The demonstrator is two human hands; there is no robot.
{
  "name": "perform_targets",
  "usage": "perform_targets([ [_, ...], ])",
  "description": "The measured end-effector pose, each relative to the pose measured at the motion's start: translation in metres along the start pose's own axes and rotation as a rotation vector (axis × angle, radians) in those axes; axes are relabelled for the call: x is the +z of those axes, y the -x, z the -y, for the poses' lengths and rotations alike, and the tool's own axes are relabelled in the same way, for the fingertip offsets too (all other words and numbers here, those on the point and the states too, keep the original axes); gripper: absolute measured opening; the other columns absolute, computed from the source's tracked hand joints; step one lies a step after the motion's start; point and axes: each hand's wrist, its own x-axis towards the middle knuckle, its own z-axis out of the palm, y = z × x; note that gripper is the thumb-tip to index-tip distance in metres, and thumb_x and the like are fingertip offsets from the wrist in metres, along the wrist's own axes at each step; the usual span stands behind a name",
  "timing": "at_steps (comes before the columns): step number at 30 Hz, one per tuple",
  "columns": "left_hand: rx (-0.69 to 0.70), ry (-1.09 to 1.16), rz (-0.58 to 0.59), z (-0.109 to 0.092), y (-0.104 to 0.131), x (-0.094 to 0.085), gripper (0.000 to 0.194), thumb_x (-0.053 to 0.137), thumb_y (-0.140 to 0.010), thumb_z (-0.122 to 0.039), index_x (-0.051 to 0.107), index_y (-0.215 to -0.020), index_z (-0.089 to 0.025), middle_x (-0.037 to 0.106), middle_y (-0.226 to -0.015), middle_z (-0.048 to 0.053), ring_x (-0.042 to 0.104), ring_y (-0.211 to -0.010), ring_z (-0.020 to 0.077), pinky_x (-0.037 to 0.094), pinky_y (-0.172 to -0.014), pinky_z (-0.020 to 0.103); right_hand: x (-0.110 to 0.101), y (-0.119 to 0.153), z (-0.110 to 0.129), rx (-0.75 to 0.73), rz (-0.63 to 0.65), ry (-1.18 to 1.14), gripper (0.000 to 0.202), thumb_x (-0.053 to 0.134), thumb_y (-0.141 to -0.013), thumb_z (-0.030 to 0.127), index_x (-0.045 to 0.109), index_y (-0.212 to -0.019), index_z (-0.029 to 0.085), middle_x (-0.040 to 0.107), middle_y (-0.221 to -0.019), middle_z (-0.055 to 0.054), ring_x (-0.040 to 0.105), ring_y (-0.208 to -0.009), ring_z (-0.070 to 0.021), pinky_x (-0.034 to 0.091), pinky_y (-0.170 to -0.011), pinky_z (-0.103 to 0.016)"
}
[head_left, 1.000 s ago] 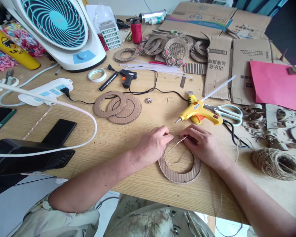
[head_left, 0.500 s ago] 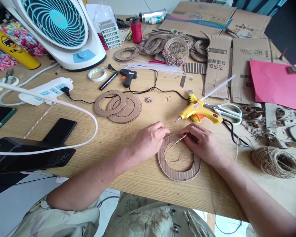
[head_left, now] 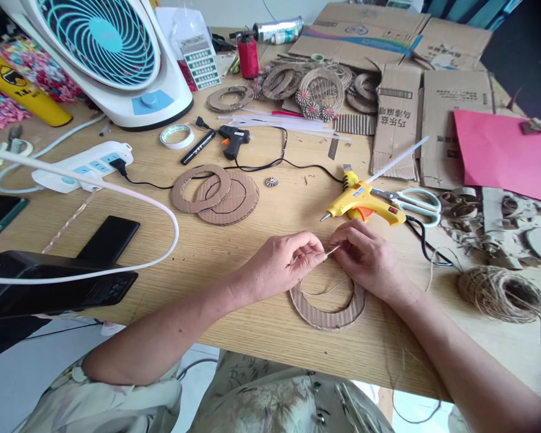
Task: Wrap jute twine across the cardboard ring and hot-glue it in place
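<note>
Twine (head_left: pixel 333 249) passes in a short piece between the two hands, whose fingertips are near each other. The left hand (head_left: pixel 291 264) pinches it with thumb and forefinger, and the right hand (head_left: pixel 365 258) has its fingers curled closed upon the same twine, although its fingertips are partly hidden. Just under both hands, on the table (head_left: pixel 252 337), lies a cardboard ring (head_left: pixel 329 322); its far part is covered by the hands, so I cannot tell if they touch it. A thin loop of the twine crosses the opening of this ring. To the right of the right hand, beyond the forearm, a twine ball (head_left: pixel 487 294) is resting, and a loose strand hangs near the same forearm, past the table edge. Directly beyond the right hand there is a yellow glue gun (head_left: pixel 365 204), its nozzle directed to the left, and scissors (head_left: pixel 421 204) with pale handles lie beside it. Ahead of the left hand and to its left, a second ring (head_left: pixel 180 201) partly overlaps a cardboard disc (head_left: pixel 246 207), which bears a drawn circle. A small striped rosette (head_left: pixel 271 181) sits near this disc. More distant, ahead of the left hand, are a black glue gun (head_left: pixel 238 143), a black marker (head_left: pixel 198 148) and a tape roll (head_left: pixel 180 144).
</note>
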Motion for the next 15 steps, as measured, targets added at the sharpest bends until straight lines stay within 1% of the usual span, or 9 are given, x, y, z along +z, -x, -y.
perform_targets([
  [2, -0.030, 0.119, -0.005, -0.002, 0.001, 0.004, 0.019, 0.063, -0.095, -0.035, 0.055, -0.100, -0.019, 0.068, -0.091, 0.001, 0.065, -0.083, 0.0120, 0.049, -0.067, 0.021, 0.001, 0.000, 0.000, -0.007, 0.001, 0.011, 0.014, 0.058, -0.088, 0.010, 0.060, -0.094, 0.022, 0.059, -0.093, -0.003, 0.059, -0.077, -0.0130, 0.049, -0.062, -0.026],
  [4, -0.029, 0.186, -0.030, -0.003, 0.001, 0.008, 0.024, 0.071, -0.088, -0.028, 0.050, -0.099, -0.020, 0.067, -0.094, 0.002, 0.066, -0.083, 0.0121, 0.052, -0.070, 0.021, 0.002, 0.000, 0.000, -0.017, 0.012, 0.033, 0.013, 0.058, -0.090, 0.012, 0.061, -0.097, 0.023, 0.060, -0.094, -0.003, 0.060, -0.080, -0.0140, 0.049, -0.063, -0.026],
  [5, -0.033, 0.208, -0.035, -0.003, 0.002, 0.009, 0.025, 0.071, -0.087, -0.024, 0.049, -0.097, -0.020, 0.066, -0.093, 0.001, 0.067, -0.080, 0.0111, 0.052, -0.069, 0.021, 0.002, 0.000, 0.001, -0.019, 0.020, 0.048, 0.013, 0.059, -0.090, 0.014, 0.061, -0.100, 0.023, 0.061, -0.095, -0.004, 0.061, -0.081, -0.0146, 0.050, -0.064, -0.027],
  [7, -0.068, 0.234, -0.034, -0.002, 0.002, 0.011, 0.019, 0.064, -0.089, -0.018, 0.046, -0.095, -0.020, 0.061, -0.091, -0.002, 0.068, -0.070, 0.0087, 0.051, -0.063, 0.019, 0.001, 0.001, 0.001, -0.015, 0.027, 0.070, 0.016, 0.060, -0.092, 0.019, 0.061, -0.107, 0.023, 0.061, -0.099, -0.004, 0.062, -0.082, -0.0148, 0.052, -0.067, -0.028],
  [9, -0.123, 0.228, -0.029, 0.000, 0.003, 0.010, 0.013, 0.054, -0.091, -0.013, 0.045, -0.097, -0.021, 0.057, -0.094, -0.002, 0.068, -0.062, 0.0068, 0.046, -0.052, 0.016, -0.002, 0.002, 0.001, -0.015, 0.007, 0.076, 0.021, 0.061, -0.093, 0.021, 0.060, -0.113, 0.023, 0.062, -0.102, -0.004, 0.063, -0.078, -0.0137, 0.053, -0.068, -0.029],
  [11, -0.144, 0.155, -0.047, 0.002, 0.003, 0.007, 0.019, 0.047, -0.088, -0.005, 0.045, -0.099, -0.021, 0.055, -0.097, -0.002, 0.067, -0.059, 0.0055, 0.043, -0.048, 0.015, -0.006, 0.002, 0.001, -0.033, -0.030, 0.092, 0.023, 0.061, -0.092, 0.021, 0.059, -0.115, 0.024, 0.062, -0.102, -0.004, 0.063, -0.077, -0.0135, 0.054, -0.070, -0.029],
  [13, -0.106, 0.001, -0.098, 0.005, 0.002, 0.002, 0.026, 0.047, -0.082, 0.000, 0.047, -0.098, -0.021, 0.055, -0.093, -0.003, 0.065, -0.064, 0.0063, 0.045, -0.053, 0.017, -0.009, 0.001, 0.002, -0.057, -0.066, 0.123, 0.023, 0.062, -0.092, 0.020, 0.060, -0.115, 0.024, 0.063, -0.100, -0.004, 0.063, -0.077, -0.0140, 0.055, -0.071, -0.030],
  [15, -0.049, -0.164, -0.152, 0.008, 0.001, -0.002, 0.024, 0.051, -0.079, 0.001, 0.049, -0.092, -0.020, 0.056, -0.085, -0.003, 0.061, -0.069, 0.0083, 0.047, -0.062, 0.020, -0.011, 0.000, 0.004, -0.065, -0.080, 0.137, 0.024, 0.061, -0.091, 0.019, 0.060, -0.115, 0.023, 0.063, -0.098, -0.004, 0.062, -0.077, -0.0141, 0.055, -0.072, -0.031],
])
